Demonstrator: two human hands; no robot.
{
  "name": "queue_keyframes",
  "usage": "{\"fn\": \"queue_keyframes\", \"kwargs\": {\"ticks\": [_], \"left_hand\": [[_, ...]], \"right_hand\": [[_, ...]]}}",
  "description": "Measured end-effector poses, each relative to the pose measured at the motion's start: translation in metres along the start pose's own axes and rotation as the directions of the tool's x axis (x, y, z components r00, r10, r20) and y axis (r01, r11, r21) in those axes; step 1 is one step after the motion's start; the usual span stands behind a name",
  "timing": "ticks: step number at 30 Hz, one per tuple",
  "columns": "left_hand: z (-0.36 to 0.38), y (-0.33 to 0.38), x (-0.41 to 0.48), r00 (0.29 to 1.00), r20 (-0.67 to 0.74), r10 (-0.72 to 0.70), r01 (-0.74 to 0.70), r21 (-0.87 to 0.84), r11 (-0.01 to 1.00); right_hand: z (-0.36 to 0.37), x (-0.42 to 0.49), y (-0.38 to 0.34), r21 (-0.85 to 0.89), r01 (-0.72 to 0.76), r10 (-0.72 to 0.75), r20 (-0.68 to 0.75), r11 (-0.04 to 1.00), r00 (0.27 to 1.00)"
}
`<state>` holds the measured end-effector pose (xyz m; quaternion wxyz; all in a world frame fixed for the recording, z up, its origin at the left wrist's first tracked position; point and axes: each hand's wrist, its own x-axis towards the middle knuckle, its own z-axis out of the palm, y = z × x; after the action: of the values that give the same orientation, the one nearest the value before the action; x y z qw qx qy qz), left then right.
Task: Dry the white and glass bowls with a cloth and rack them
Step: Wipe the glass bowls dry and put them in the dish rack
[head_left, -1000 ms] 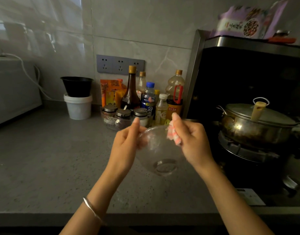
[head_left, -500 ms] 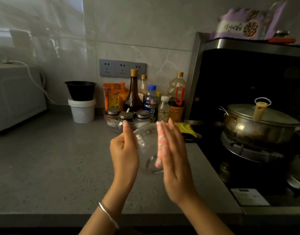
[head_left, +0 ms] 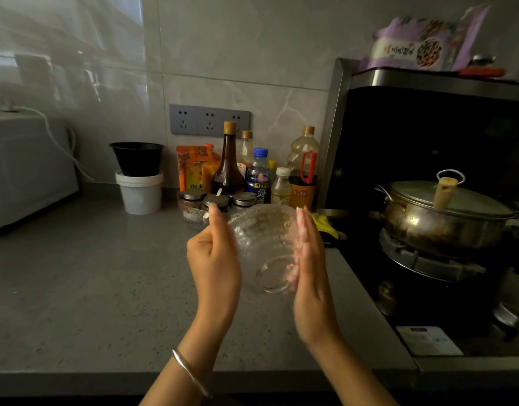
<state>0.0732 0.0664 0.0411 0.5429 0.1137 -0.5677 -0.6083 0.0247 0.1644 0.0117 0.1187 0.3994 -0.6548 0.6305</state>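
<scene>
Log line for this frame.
step: drying glass bowl | left hand: holds bowl's side | right hand: flat, presses cloth against bowl | bowl: held above counter

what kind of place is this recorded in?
A home kitchen, most likely: a lidded steel pot sits on a gas stove burner, sauce and oil bottles cluster by the tiled wall, on a speckled grey countertop.

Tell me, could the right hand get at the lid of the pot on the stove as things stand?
Probably yes, but not freely: nothing stands between the right hand and the pot, yet this hand presses the cloth against the glass bowl, which would lose support.
</scene>
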Motion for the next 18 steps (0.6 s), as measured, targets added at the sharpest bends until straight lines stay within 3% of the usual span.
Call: {"fn": "queue_keyframes", "kwargs": {"ticks": [2, 4, 6, 7, 9, 10, 12, 14, 16, 18], "left_hand": [[0.001, -0.002, 0.0, 1.0, 0.001, 0.026, -0.026, 0.037, 0.999], [0.002, -0.004, -0.002, 0.999, 0.013, 0.05, -0.051, 0.086, 0.995], [0.002, -0.005, -0.005, 0.997, 0.026, 0.078, -0.08, 0.112, 0.99], [0.001, -0.005, -0.005, 0.996, 0.032, 0.086, -0.09, 0.117, 0.989], [0.0, -0.004, -0.005, 0.997, 0.025, 0.072, -0.074, 0.093, 0.993], [-0.001, -0.004, -0.005, 0.999, 0.006, 0.049, -0.049, 0.06, 0.997], [-0.002, -0.003, -0.001, 0.999, -0.04, 0.01, -0.01, 0.004, 1.0], [-0.002, -0.003, 0.002, 0.999, -0.051, 0.02, -0.02, 0.0, 1.0], [0.001, -0.005, 0.001, 0.998, -0.033, 0.049, -0.048, 0.024, 0.999], [0.003, -0.006, -0.002, 0.998, -0.007, 0.067, -0.066, 0.045, 0.997]], "right_hand": [[0.008, -0.006, -0.004, -0.215, 0.118, -0.114, 0.031, 0.969, 0.993], [0.013, -0.004, -0.008, -0.448, 0.225, -0.217, 0.069, 0.865, 0.974], [0.013, 0.006, -0.012, -0.552, 0.272, -0.263, 0.097, 0.788, 0.96], [0.011, 0.01, -0.013, -0.543, 0.284, -0.264, 0.116, 0.79, 0.958], [0.005, 0.017, -0.008, -0.387, 0.227, -0.196, 0.118, 0.894, 0.973], [0.002, 0.019, -0.006, -0.238, 0.133, -0.113, 0.095, 0.962, 0.989], [0.0, 0.015, -0.001, -0.012, -0.035, 0.035, 0.069, 0.999, 0.997], [0.005, 0.001, -0.002, -0.05, -0.032, 0.035, 0.073, 0.998, 0.997], [0.012, -0.007, -0.008, -0.233, 0.105, -0.089, 0.08, 0.967, 0.993], [0.014, -0.005, -0.011, -0.479, 0.285, -0.265, 0.11, 0.83, 0.958]]}}
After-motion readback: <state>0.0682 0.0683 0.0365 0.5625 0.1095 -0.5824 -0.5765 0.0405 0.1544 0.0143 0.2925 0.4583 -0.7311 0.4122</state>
